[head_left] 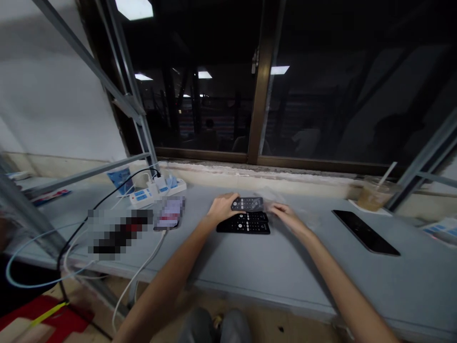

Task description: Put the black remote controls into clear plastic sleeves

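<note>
Grasped by its left end, a black remote control [252, 204] with rows of small buttons is in my left hand [222, 208], thumb and fingers closed around it. My right hand [285, 213] is at the remote's right end, its fingers pinched on a clear plastic sleeve [280, 197], whose outline is faint and blurred. More black remote controls [250, 226] lie overlapped on the grey table just below the held one. How far the sleeve covers the held remote is hard to make out.
A white power strip [143, 196] with plugs and cables stands at the back left, near a charging phone [170, 213]. To the right lie a dark tablet or phone [366, 232] and a plastic drink cup [373, 194] with a straw. Metal shelf posts [143, 128] frame the table [271, 271].
</note>
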Tool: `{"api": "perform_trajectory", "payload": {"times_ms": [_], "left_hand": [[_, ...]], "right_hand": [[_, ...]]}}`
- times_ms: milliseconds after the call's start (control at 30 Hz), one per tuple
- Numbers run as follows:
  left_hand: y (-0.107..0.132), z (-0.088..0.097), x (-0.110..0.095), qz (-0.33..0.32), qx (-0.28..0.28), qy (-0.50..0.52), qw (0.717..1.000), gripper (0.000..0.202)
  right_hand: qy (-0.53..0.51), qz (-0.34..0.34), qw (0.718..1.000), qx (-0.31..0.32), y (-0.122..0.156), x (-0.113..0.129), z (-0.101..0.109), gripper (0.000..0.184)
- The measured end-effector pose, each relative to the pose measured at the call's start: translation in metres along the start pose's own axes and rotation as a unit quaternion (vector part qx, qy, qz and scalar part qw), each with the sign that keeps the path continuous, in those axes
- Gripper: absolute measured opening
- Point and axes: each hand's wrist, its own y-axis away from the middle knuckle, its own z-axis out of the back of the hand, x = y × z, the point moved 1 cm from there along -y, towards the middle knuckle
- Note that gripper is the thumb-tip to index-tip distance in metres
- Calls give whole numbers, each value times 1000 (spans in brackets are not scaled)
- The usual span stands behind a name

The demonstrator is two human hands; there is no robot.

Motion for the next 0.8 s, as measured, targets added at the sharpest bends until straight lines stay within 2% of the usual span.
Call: {"api": "perform_trajectory", "payload": {"times_ms": [100,333,433,567,667,800], "left_hand": [[1,3,-4,-20,-17,9,1000,53],[1,4,-10,-50,-31,25,998,45],[-1,-2,-9,-65,-36,-3,997,46],[-5,-5,0,-72,-40,-48,995,47],[-6,-2,12,-41,-46,-52,997,46],[-4,3,29,62,-73,-61,994,41]], "right_hand": [[-8,-11,999,34,2,-1,1,22],[-46,-56,997,-4,4,5,1,34],[-62,-45,997,16,7,14,-2,35],[-39,-13,999,8,9,28,-3,29],[-49,-33,998,-36,8,32,0,26],[-167,-46,970,-170,3,28,11,36]]}}
